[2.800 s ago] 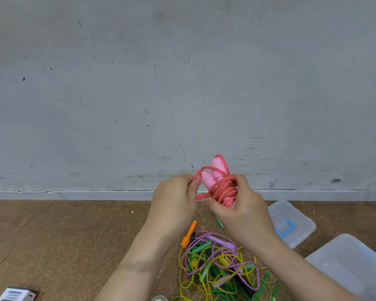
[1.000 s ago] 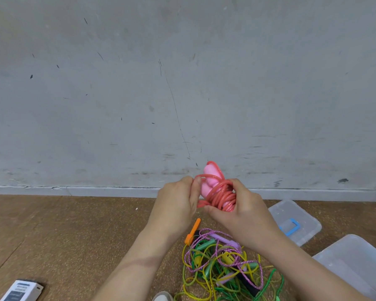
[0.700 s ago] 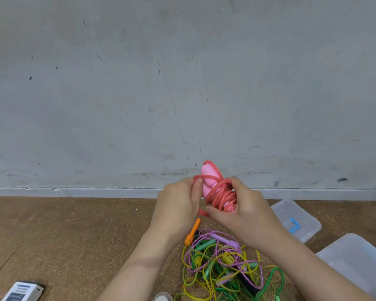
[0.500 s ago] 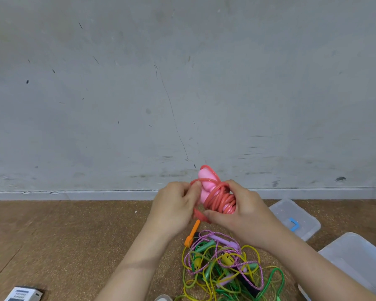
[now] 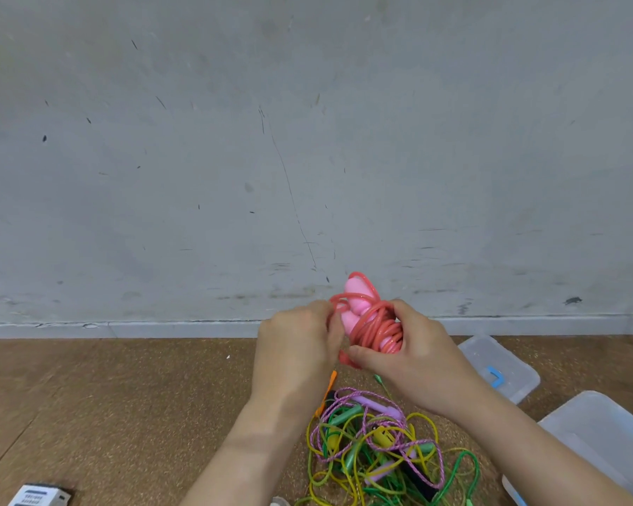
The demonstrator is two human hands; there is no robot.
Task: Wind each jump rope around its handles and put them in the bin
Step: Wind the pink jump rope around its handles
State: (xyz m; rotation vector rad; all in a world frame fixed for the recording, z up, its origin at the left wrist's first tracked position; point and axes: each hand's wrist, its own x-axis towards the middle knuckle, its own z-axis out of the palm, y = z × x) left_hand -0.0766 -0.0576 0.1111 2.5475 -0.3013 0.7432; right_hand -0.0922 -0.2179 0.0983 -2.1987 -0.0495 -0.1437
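Note:
A pink jump rope (image 5: 371, 325), its coral cord coiled round the two pink handles, is held up in front of the grey wall. My right hand (image 5: 413, 354) grips the wound bundle from the right and below. My left hand (image 5: 298, 350) pinches a loose loop of the cord at the bundle's left side. Below the hands, a tangled pile of ropes (image 5: 377, 447) in yellow, green and purple lies on the cork floor, with an orange handle (image 5: 330, 383) poking out. The clear plastic bin (image 5: 600, 432) sits at the lower right.
A clear lid with a blue latch (image 5: 497, 365) lies on the floor beyond the bin. A small white box (image 5: 37, 495) rests at the bottom left. The wall and its baseboard (image 5: 125, 326) close off the far side.
My left hand has kept working the last loop of cord over the handles; the bundle has turned slightly and looks tighter. The view has shifted a little.

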